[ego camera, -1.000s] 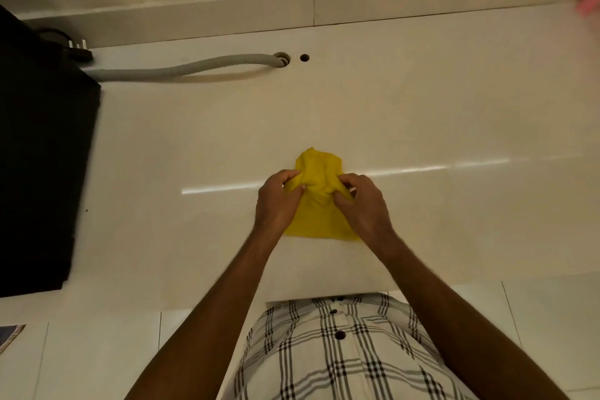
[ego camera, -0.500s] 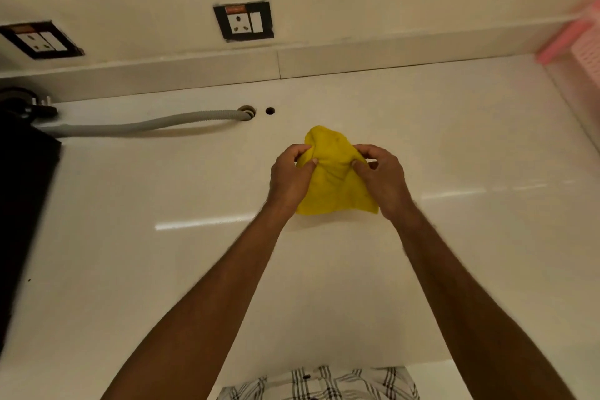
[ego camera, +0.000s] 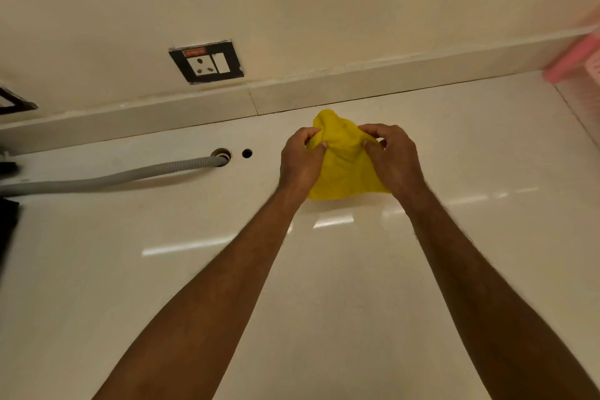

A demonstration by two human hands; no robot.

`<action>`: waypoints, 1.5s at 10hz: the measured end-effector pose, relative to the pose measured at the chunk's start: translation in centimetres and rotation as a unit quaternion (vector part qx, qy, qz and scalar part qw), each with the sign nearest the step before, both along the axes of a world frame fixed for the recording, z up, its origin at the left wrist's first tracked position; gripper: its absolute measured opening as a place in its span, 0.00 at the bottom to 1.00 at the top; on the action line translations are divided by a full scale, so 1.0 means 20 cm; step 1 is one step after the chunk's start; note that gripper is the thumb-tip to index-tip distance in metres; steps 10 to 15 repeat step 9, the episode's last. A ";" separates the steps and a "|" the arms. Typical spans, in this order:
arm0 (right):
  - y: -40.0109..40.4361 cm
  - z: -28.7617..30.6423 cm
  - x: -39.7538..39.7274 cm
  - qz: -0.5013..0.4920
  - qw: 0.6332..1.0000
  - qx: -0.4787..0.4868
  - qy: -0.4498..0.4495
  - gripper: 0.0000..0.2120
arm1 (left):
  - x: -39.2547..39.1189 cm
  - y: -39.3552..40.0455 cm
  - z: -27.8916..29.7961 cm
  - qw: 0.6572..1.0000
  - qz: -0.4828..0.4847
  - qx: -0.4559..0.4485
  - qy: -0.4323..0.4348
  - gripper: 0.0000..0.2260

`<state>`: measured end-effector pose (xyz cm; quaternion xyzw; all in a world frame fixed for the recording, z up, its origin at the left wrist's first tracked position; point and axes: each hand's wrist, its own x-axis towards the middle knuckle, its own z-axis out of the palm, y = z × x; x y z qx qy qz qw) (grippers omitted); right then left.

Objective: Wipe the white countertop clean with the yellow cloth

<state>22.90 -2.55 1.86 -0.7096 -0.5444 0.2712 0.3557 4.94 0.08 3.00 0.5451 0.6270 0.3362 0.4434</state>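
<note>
The yellow cloth (ego camera: pixel 344 162) is bunched between both hands near the back of the white countertop (ego camera: pixel 324 286), close to the raised back ledge. My left hand (ego camera: pixel 300 161) pinches its left side and my right hand (ego camera: pixel 393 157) pinches its right side. The cloth's lower edge hangs down toward the glossy surface; I cannot tell whether it touches. Both forearms stretch far forward over the counter.
A grey corrugated hose (ego camera: pixel 107 177) runs from the left into a hole (ego camera: pixel 221 154) in the counter, beside a smaller hole (ego camera: pixel 247 153). A wall socket (ego camera: pixel 206 62) sits above the ledge. A pink basket (ego camera: pixel 581 62) stands at the far right corner, a black object (ego camera: pixel 6 224) at the left edge.
Both hands have carried the cloth away from the counter's front edge toward the back ledge. The view has tilted up, so the black object and my shirt have left the frame.
</note>
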 end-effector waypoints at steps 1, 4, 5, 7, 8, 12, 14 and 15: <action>0.18 0.00 0.03 -0.004 0.999 0.018 -0.027 0.15 | 0.04 0.18 -0.01 1.000 0.008 0.027 0.008 0.12; 0.34 -0.25 -0.02 0.042 0.968 -0.021 -0.248 0.21 | 0.05 0.35 -0.26 0.959 -0.049 0.065 0.272 0.24; 0.33 -0.34 -0.05 0.043 0.952 -0.017 -0.301 0.20 | 0.05 0.32 -0.35 0.915 -0.131 0.102 0.368 0.24; 0.33 -0.38 -0.05 0.044 0.957 -0.036 -0.285 0.22 | 0.03 0.29 -0.41 0.899 -0.189 0.083 0.386 0.23; 0.29 -0.36 -0.06 0.060 0.958 -0.012 -0.282 0.25 | 0.00 0.27 -0.38 0.900 -0.201 0.103 0.373 0.23; 0.25 -0.38 -0.08 0.057 0.957 0.009 -0.283 0.28 | -0.04 0.25 -0.37 0.902 -0.185 0.122 0.370 0.24; 0.25 -0.38 -0.08 0.057 0.957 0.009 -0.283 0.28 | -0.04 0.25 -0.37 0.902 -0.185 0.122 0.370 0.24; 0.25 -0.38 -0.08 0.057 0.957 0.009 -0.283 0.28 | -0.04 0.25 -0.37 0.902 -0.185 0.122 0.370 0.24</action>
